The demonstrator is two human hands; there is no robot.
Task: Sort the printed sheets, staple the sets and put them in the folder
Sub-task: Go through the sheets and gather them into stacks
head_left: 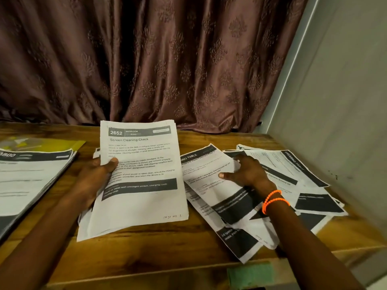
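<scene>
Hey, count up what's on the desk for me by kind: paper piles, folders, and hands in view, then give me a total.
Paper piles: 3: held stack, left stack, loose spread
Yellow folder: 1
Hands: 2: left hand, right hand
Total: 6

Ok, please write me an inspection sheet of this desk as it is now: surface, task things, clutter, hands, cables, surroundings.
Surface: wooden desk, partly covered by paper.
Job's things: held set headed "Screen Cleaning Check"; loose sheets fanned, overlapping on the right; another stack lying on a yellow folder at left. Stapler: nothing seen.
Clutter: green tape on the front edge.
Hands: left hand grips the held set; right hand rests flat on the loose sheets.
Cables: nothing seen.
Surroundings: brown curtain behind, grey wall right.
</scene>
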